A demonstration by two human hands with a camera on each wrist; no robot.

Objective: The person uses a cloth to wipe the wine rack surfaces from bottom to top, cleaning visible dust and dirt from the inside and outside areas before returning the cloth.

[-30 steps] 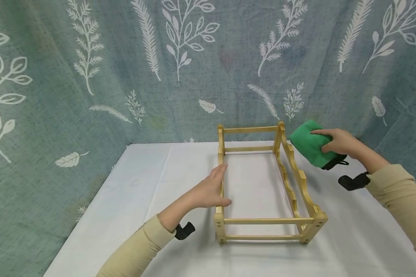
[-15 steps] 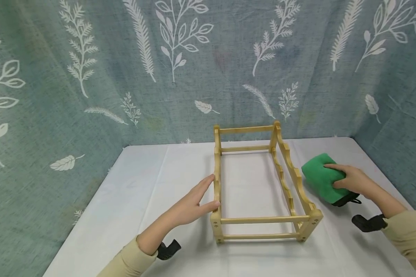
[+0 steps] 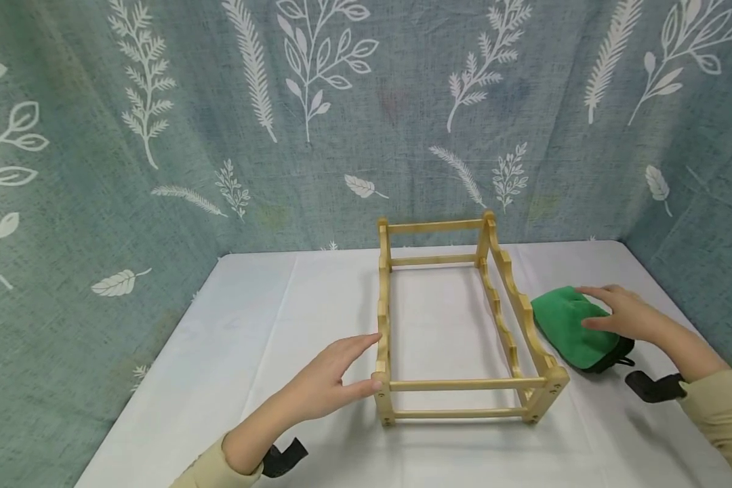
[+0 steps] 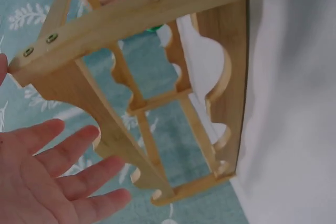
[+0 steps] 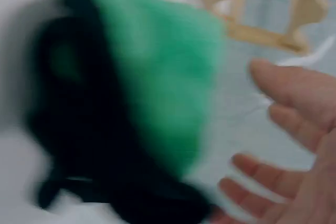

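A light wooden rack with scalloped side rails stands mid-table in the head view. My left hand is beside its left rail, thumb and fingers spread near the front corner post; the left wrist view shows the palm with straight fingers and nothing in them. Right of the rack, a soft green cloth item with a black edge and a small loop lies on the table. My right hand hovers over it with fingers parted. In the right wrist view a gap separates these fingers from the green cloth.
White cloth covers the table. A blue-green curtain with white leaf prints hangs behind and along both sides. Black wrist mounts stick out below the hands.
My right hand brought the green cloth item down and rightward onto the table, then let go of it. My left hand moved off the rack's left rail, toward the near left.
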